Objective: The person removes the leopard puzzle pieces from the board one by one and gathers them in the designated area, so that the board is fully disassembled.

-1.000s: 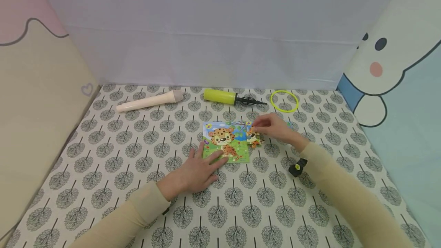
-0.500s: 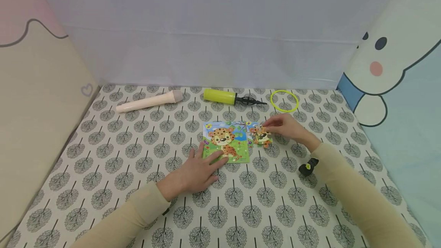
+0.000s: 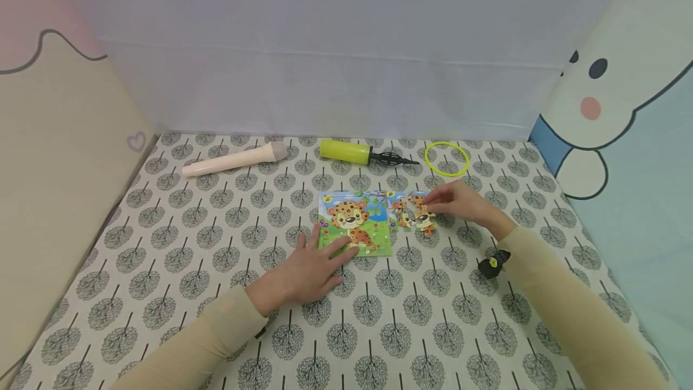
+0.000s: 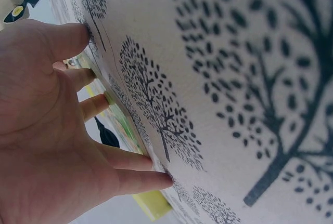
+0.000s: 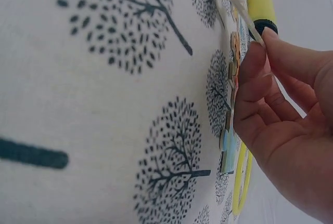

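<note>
A square card with a leopard picture [image 3: 338,206] lies mid-table. My left hand [image 3: 314,266] rests on its lower left part with fingers spread; the left wrist view shows this hand [image 4: 57,125] from the palm side. To the right of the card lie several jigsaw puzzle pieces [image 3: 397,202] with matching leopard print. Between thumb and forefinger my right hand [image 3: 455,200] pinches a puzzle piece [image 3: 425,219] above them. In the right wrist view, that piece shows edge-on as a thin pale strip, and other pieces [image 5: 227,151] lie below the hand [image 5: 291,104].
At the back of the table lie a pale microphone-shaped stick [image 3: 235,159], a yellow-green hand pump [image 3: 346,151] with a black nozzle, and a yellow ring [image 3: 446,159]. A tree-patterned cloth [image 3: 379,318] covers the table. Fabric walls stand behind and at both sides.
My right hand has moved to the right with the pinched puzzle piece, uncovering pieces beside the card. My left hand has stayed on the card.
</note>
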The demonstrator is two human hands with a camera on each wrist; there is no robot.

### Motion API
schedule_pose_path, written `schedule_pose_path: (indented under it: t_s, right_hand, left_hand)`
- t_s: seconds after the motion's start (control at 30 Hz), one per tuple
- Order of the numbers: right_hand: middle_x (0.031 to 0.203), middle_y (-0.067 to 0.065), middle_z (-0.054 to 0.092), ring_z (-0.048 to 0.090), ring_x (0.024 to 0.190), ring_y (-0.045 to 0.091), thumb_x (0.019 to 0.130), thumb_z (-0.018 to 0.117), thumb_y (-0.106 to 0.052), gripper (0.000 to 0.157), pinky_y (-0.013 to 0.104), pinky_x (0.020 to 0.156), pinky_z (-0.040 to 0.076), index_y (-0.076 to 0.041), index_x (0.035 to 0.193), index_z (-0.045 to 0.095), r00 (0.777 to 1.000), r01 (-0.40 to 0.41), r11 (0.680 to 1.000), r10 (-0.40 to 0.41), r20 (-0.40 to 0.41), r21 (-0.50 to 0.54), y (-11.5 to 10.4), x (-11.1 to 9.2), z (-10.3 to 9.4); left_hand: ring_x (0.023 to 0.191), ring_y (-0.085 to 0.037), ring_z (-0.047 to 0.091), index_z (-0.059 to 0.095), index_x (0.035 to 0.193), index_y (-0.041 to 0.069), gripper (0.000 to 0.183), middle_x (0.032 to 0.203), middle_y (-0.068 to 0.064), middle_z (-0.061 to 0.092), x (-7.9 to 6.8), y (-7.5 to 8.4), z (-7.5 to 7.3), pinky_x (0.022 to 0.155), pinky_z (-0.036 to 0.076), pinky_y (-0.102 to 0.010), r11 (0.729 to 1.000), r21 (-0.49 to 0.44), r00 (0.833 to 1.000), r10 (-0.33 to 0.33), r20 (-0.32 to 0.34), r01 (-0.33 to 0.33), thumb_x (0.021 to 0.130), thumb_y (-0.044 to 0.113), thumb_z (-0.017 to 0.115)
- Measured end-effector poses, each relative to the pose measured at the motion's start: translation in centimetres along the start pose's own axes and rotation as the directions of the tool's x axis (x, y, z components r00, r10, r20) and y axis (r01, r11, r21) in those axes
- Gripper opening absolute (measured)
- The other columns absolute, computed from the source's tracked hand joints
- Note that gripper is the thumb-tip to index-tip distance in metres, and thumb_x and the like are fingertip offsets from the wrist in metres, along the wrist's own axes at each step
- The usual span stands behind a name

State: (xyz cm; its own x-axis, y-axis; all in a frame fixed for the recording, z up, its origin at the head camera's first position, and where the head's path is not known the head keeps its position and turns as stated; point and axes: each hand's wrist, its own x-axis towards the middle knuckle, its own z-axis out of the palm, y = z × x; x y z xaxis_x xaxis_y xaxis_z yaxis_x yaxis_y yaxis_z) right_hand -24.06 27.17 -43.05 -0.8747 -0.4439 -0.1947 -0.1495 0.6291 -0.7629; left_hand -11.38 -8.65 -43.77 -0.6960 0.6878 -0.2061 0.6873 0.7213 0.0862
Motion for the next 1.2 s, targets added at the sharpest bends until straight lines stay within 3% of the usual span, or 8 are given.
schedule_pose_path:
  t_s: [0.2, 0.37, 1.2]
  right_hand:
    - [0.095, 0.006, 0.070, 0.066, 0.086, 0.021, 0.088, 0.070, -0.010, 0.019, 0.037, 0.076, 0.055, -0.002, 0.105, 0.071, 0.998, 0.045, 0.994, -0.049, -0.034, -0.100, 0.08, 0.11, 0.17]
    - [0.088, 0.002, 0.070, 0.066, 0.081, 0.018, 0.084, 0.074, -0.013, 0.018, 0.036, 0.073, 0.056, -0.004, 0.100, 0.071, 0.997, 0.038, 0.984, -0.049, -0.063, -0.174, 0.10, 0.11, 0.43]
    - [0.082, -0.001, 0.069, 0.064, 0.071, 0.014, 0.086, 0.073, -0.012, 0.014, 0.035, 0.065, 0.054, -0.004, 0.097, 0.070, 0.999, 0.043, 0.967, -0.049, -0.015, -0.252, -0.57, -0.03, 0.66]
  left_hand:
    - [0.130, -0.060, 0.010, 0.021, 0.154, 0.026, 0.059, 0.157, -0.003, 0.018, 0.00, 0.02, -0.05, 0.099, 0.020, -0.071, 1.000, -0.003, 1.000, -0.002, 0.001, 0.002, 0.100, 0.047, 0.038]
    - [0.131, -0.060, 0.009, 0.021, 0.154, 0.027, 0.060, 0.157, -0.002, 0.018, 0.02, 0.03, -0.06, 0.100, 0.019, -0.071, 1.000, -0.009, 1.000, -0.005, 0.004, 0.005, 0.100, 0.047, 0.038]
    - [0.131, -0.060, 0.009, 0.021, 0.154, 0.027, 0.059, 0.157, -0.003, 0.017, -0.06, 0.00, -0.10, 0.100, 0.018, -0.071, 1.000, -0.023, 1.000, -0.008, 0.010, 0.009, 0.100, 0.046, 0.038]
